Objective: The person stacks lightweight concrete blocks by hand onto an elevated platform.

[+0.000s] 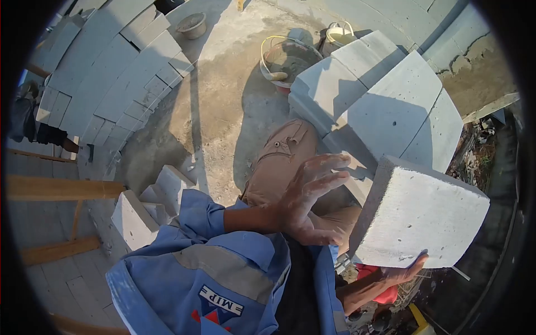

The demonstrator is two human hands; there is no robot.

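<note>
My left hand (310, 201) is dusty, with fingers apart and slightly curled, and holds nothing. It is above my brown trousers, a short gap to the left of a pale block (421, 218). My right hand (402, 272) grips the lower edge of that block, with one digit against its broad face and the others hidden. The block is tilted, its rough side towards my left hand. Just beyond it lie more large pale blocks (393, 114).
Mortar fills a bucket (285, 61); behind it is a smaller bucket (340, 36). A basin (191, 26) stands farther back. Block walls (111, 67) curve along the left, near a wooden beam (67, 188). Part of another person (25, 117) shows at far left, and loose blocks (134, 220) lie nearby.
</note>
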